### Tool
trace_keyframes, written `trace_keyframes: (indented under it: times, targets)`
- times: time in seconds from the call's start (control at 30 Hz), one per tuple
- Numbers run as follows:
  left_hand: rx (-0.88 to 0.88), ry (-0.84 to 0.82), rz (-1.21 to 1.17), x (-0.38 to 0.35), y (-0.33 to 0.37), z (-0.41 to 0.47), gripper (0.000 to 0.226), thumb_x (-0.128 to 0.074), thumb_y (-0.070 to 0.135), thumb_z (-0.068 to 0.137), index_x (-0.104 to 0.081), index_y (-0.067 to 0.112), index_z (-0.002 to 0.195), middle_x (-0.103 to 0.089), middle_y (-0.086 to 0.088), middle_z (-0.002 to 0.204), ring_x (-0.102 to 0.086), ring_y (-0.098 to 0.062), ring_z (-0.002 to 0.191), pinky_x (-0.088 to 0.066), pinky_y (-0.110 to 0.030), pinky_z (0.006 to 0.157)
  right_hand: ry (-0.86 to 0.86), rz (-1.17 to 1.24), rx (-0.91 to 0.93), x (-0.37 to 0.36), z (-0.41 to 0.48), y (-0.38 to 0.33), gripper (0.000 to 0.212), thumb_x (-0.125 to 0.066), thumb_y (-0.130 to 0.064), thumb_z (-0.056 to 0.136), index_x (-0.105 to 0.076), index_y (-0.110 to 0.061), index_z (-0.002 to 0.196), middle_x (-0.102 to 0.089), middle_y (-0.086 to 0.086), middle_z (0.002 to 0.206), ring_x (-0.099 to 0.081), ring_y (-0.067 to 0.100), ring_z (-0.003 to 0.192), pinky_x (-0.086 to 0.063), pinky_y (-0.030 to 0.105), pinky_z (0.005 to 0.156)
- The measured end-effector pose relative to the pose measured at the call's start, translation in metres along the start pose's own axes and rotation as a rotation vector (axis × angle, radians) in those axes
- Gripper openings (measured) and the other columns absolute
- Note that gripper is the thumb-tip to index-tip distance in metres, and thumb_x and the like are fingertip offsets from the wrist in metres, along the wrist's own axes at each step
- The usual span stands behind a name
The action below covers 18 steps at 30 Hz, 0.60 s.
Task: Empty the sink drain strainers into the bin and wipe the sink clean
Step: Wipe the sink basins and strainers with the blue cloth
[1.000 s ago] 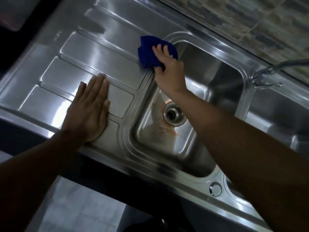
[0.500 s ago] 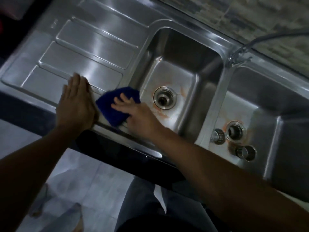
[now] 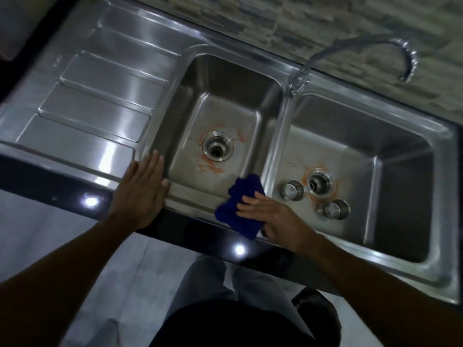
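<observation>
Pressing a blue cloth [image 3: 245, 187] onto the sink rim [image 3: 193, 196], the right hand [image 3: 278, 221] has straight fingers; the left hand [image 3: 140, 194] lies spread flat on that rim.

Sink [image 3: 225, 78] of glossy brushed steel, orange-stained; cloth [image 3: 238, 209] nubbly blue fabric; strainers [image 3: 292, 190] shiny metal.

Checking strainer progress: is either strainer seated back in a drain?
No, the left strainer and the right strainer lie loose on the right basin floor beside its open drain.
</observation>
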<state>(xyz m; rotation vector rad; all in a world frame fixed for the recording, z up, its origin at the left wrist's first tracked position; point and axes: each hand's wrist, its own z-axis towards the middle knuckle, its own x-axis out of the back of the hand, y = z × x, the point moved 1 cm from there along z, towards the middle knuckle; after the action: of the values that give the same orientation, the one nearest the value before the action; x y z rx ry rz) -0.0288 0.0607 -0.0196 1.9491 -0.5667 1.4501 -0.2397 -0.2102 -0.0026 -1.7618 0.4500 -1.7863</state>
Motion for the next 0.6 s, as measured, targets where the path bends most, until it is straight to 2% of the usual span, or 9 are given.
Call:
trace_keyframes:
  times: [0.07,0.17,0.3,0.4,0.5,0.6]
  targets:
    - [0.004,-0.017,0.019,-0.002,0.021,0.003,0.071,-0.008,0.046,0.103,-0.026,0.002,0.156,-0.024,-0.015,0.164,-0.016,-0.027,0.156,-0.010,-0.048,0.127,-0.034,-0.079,0.071,0.013,-0.011,0.009,0.044,-0.082,0.005,0.074,-0.074,-0.003,0.116,-0.071,0.011,0.123,-0.064,0.032,0.120,-0.043,0.052,0.110]
    - [0.003,-0.011,0.049,-0.007,0.038,0.009,0.072,-0.009,0.045,0.102,-0.027,0.000,0.155,-0.026,-0.018,0.163,-0.019,-0.029,0.155,-0.011,-0.049,0.127,-0.045,-0.100,0.074,0.008,-0.007,0.007,0.046,-0.082,0.007,0.071,-0.074,-0.003,0.116,-0.071,0.011,0.123,-0.065,0.030,0.120,-0.046,0.057,0.106]
    - [-0.027,-0.066,-0.006,-0.010,0.034,0.019,0.076,-0.003,0.050,0.100,-0.013,0.002,0.159,-0.010,-0.015,0.168,-0.005,-0.026,0.157,-0.005,-0.045,0.128,-0.039,-0.072,0.005,-0.016,0.019,-0.008,0.053,-0.081,0.013,0.067,-0.073,-0.003,0.117,-0.070,0.014,0.125,-0.067,0.033,0.117,-0.049,0.059,0.102]
    - [0.029,-0.003,-0.079,-0.001,0.024,0.038,0.073,-0.010,0.045,0.101,-0.013,-0.002,0.158,-0.011,-0.020,0.167,-0.007,-0.031,0.157,-0.009,-0.048,0.128,-0.076,0.076,-0.061,-0.040,0.058,-0.023,0.051,-0.070,0.010,0.078,-0.067,-0.003,0.127,-0.062,0.015,0.135,-0.057,0.035,0.130,-0.043,0.052,0.111]
    - [0.100,0.053,-0.044,0.012,0.002,0.064,0.071,-0.016,0.042,0.103,-0.013,-0.002,0.158,-0.012,-0.021,0.166,-0.009,-0.032,0.156,-0.009,-0.049,0.128,-0.108,0.253,-0.107,-0.060,0.093,-0.032,0.049,-0.066,0.007,0.083,-0.064,-0.003,0.130,-0.057,0.016,0.142,-0.047,0.030,0.139,-0.034,0.044,0.119]
    - [0.060,0.029,-0.056,0.025,-0.024,0.099,0.073,-0.011,0.048,0.102,-0.010,0.003,0.159,-0.007,-0.017,0.168,-0.004,-0.029,0.157,-0.007,-0.049,0.128,-0.093,0.372,-0.110,-0.059,0.110,-0.027,0.040,-0.062,0.007,0.087,-0.065,0.002,0.127,-0.060,0.019,0.138,-0.053,0.029,0.134,-0.036,0.037,0.119]
